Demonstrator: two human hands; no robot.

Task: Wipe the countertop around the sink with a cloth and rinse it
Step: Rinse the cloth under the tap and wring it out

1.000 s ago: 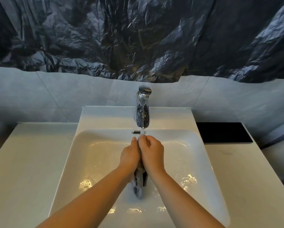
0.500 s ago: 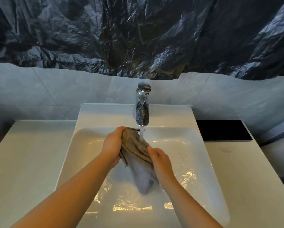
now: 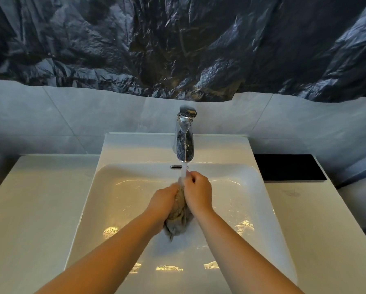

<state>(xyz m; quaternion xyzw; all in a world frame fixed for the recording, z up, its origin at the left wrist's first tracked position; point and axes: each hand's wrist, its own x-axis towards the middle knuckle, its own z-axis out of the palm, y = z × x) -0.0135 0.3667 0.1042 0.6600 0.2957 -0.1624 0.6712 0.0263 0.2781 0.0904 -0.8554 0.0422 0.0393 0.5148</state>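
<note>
I grip the bunched grey-brown terry cloth (image 3: 178, 215) between my left hand (image 3: 164, 203) and right hand (image 3: 196, 193), both clenched around it, directly under the chrome tap (image 3: 185, 136) so the water stream (image 3: 184, 171) flushes it over the white rectangular basin (image 3: 105, 187).

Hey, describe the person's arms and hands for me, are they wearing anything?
Both forearms are bare as far as the picture shows, with no sleeves in view. The left hand and right hand wear no gloves. No watch, bracelet or ring is visible on either.
</note>
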